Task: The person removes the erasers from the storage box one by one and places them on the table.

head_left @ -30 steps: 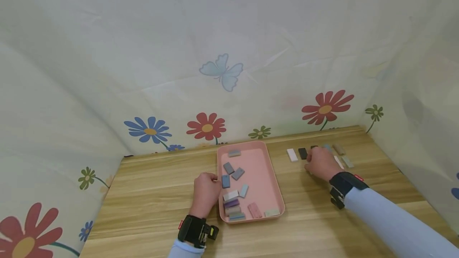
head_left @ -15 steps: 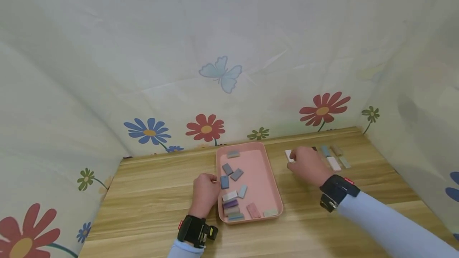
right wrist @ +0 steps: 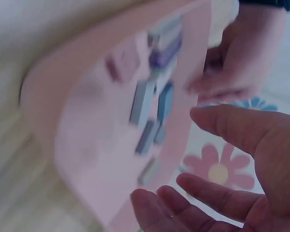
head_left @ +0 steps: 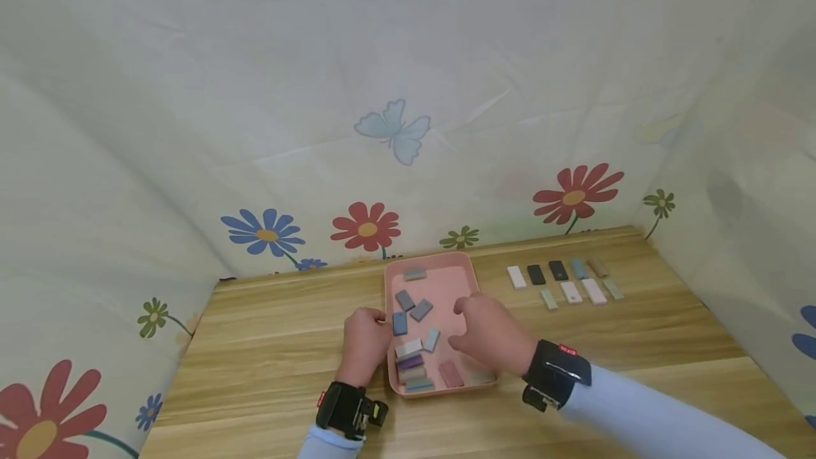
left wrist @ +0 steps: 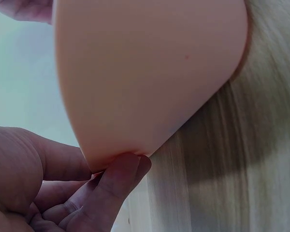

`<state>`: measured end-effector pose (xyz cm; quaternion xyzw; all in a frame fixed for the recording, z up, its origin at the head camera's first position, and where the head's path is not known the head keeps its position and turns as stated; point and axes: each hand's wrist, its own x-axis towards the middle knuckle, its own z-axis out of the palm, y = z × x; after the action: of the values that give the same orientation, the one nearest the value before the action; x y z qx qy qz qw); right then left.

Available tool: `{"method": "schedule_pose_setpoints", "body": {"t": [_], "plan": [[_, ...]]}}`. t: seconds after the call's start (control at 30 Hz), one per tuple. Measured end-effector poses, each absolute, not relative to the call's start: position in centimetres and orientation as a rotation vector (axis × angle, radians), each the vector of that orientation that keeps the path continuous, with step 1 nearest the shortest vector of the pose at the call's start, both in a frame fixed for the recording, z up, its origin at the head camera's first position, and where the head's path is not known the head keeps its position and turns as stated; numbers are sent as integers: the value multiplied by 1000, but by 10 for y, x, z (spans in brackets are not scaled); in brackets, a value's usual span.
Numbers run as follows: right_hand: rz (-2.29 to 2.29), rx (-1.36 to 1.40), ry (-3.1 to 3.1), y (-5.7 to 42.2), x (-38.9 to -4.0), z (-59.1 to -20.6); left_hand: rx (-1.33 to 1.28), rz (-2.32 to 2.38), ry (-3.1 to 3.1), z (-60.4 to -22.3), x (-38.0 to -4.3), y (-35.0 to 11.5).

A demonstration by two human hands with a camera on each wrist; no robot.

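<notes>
In the head view my left hand [head_left: 366, 346] is at the left edge of a pink tray [head_left: 474, 271]. Its thumb and fingers pinch the tray's rim in the left wrist view. My right hand [head_left: 491, 331] hovers over the right part of the tray, thumb and fingers apart with nothing between them. Small rectangular blocks lie in the tray: a blue one [head_left: 399, 323], a light blue one [head_left: 432, 339], a pink one [head_left: 450, 374], a purple one [head_left: 411, 362], and several grey, white and tan ones. The right hand partly hides a pale block [head_left: 482, 377] near the front corner.
Right of the tray, similar blocks lie in two rows on the wooden table [head_left: 274, 346]. A white block [head_left: 516, 277] and a black block [head_left: 536, 275] begin the back row; a green block [head_left: 549, 299] begins the front one. A flowered cloth [head_left: 287, 161] hangs behind.
My right hand has moved left from the rows of blocks to above the tray, its fingers spreading and uncovering the blocks there. The left hand stays at the tray's rim.
</notes>
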<state>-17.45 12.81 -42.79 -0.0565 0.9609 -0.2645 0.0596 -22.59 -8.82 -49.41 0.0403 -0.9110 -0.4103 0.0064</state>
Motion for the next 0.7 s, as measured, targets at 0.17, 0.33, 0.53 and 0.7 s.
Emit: {"method": "schedule_pose_setpoints", "body": {"t": [0.17, 0.33, 0.53, 0.7], "plan": [[-816, -240, 2800, 113, -169, -440, 133, -1288, -2858, -493, -225, -88], [-825, -277, 2738, 106, -166, -450, 136, -1293, -2862, -493, -226, -88], [-750, -323, 2725, 103, -164, -462, 157, -1299, -2870, -493, -227, -88], [-717, -312, 2722, 103, -165, -465, 149, -1284, -2862, -495, -227, -89]]}}
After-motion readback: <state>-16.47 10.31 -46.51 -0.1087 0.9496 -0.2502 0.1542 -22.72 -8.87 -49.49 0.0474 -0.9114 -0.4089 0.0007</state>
